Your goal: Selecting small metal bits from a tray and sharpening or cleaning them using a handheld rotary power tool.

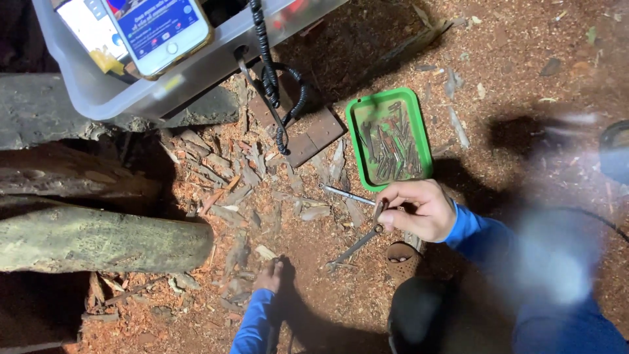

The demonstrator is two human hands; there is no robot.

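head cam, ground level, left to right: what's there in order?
Log → left hand flat on the wood chips → spanner → right hand pinching a small metal piece. Green tray of metal bits sits just above the right hand, so I left it out of the order.

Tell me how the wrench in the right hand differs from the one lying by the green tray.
The held wrench hangs slanted from the right hand, its lower end at the ground; the loose wrench lies flat among wood chips, untouched. The held one looks darker and in shadow; the loose one shines bright silver. Both are slim metal wrenches near the tray.
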